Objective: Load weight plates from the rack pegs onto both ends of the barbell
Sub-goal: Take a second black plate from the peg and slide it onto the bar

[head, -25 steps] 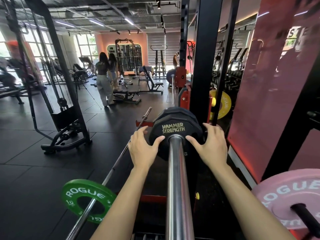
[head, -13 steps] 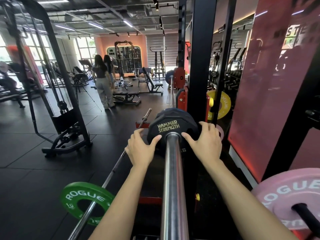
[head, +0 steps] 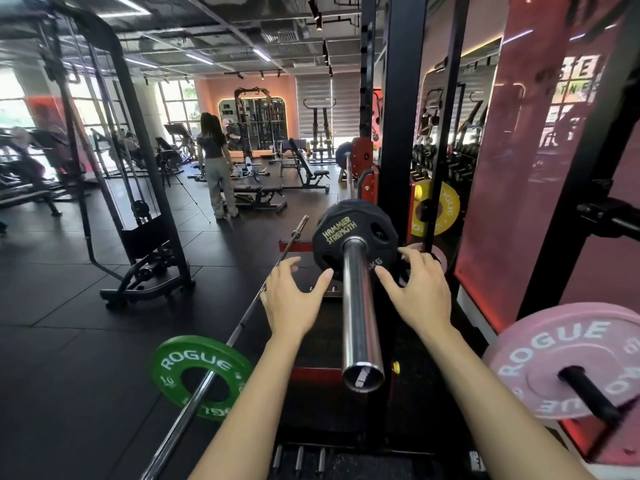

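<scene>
Dark rubber floor (head: pixel 69 341) stretches through a gym of racks and benches, with a person (head: pixel 216 174) standing at about 11 o'clock in the distance. At centre, the chrome barbell sleeve (head: pixel 360 306) runs its long axis from near to far, its open end pointing back toward the camera at 6 o'clock and its far end toward 12. A black Hammer Strength plate (head: pixel 332 237) sits threaded on the sleeve at that far end, face toward the viewer, beside the black rack upright (head: pixel 398 133). The left hand (head: pixel 294 299) hangs just at the plate's lower left edge, fingers spread and relaxed, gripping nothing. The right hand (head: pixel 419 292) is likewise loose, its fingertips at the plate's lower right rim; contact cannot be told. A pink Rogue plate (head: pixel 540 348) hangs on a peg at 4 o'clock, and a yellow plate (head: pixel 446 206) at 1 o'clock. At 8 o'clock a green Rogue plate (head: pixel 194 362) sits on a second bar (head: pixel 242 327).
</scene>
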Demonstrator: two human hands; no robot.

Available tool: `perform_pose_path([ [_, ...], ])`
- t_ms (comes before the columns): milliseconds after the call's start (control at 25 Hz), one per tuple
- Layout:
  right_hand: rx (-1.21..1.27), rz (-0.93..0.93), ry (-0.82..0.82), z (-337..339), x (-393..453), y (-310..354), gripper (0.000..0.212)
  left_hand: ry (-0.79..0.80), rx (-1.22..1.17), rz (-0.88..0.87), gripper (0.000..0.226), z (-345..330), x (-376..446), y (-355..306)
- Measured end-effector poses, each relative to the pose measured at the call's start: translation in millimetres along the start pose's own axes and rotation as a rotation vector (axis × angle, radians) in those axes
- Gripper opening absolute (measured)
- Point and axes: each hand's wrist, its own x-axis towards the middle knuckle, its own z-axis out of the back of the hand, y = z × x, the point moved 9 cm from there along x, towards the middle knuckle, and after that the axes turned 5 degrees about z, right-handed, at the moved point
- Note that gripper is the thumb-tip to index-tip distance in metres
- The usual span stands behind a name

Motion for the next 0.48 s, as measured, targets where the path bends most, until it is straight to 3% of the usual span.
perform_pose_path([
  [480, 0.046, -0.022, 0.02, 84, -119, 42, 0.056, 0.066, 0.008, -0.003, 0.054, 83, -138, -14],
])
